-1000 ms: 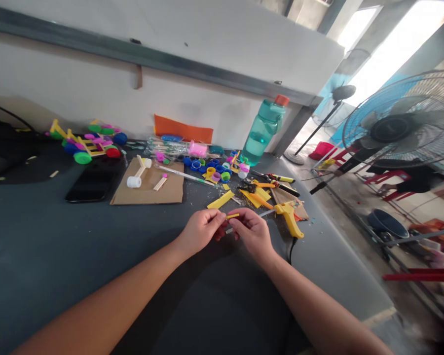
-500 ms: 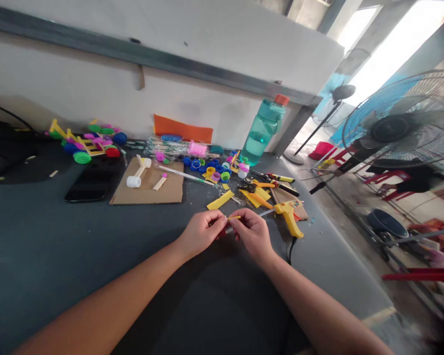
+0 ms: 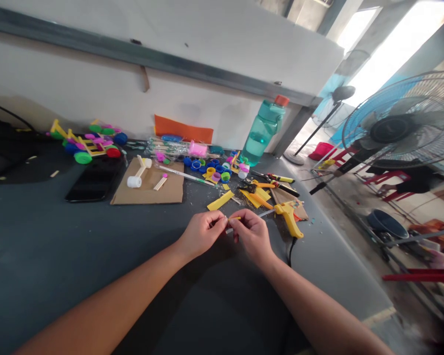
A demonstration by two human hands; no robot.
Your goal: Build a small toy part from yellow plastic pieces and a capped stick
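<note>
I see the left hand (image 3: 202,232) with thumb and forefinger closed on the left end of a small yellow strip (image 3: 236,218). The right hand (image 3: 254,234) curls against it, its thumb just below; whether that pinch is tight, I can't tell. The strip sits between both hands, over the table (image 3: 140,276), its long axis running left to right, tipped slightly up rightward. Fingers hide its left end from me. Behind the right hand, a pale stick (image 3: 267,213) is partly covered, reaching the glue gun (image 3: 289,219).
</note>
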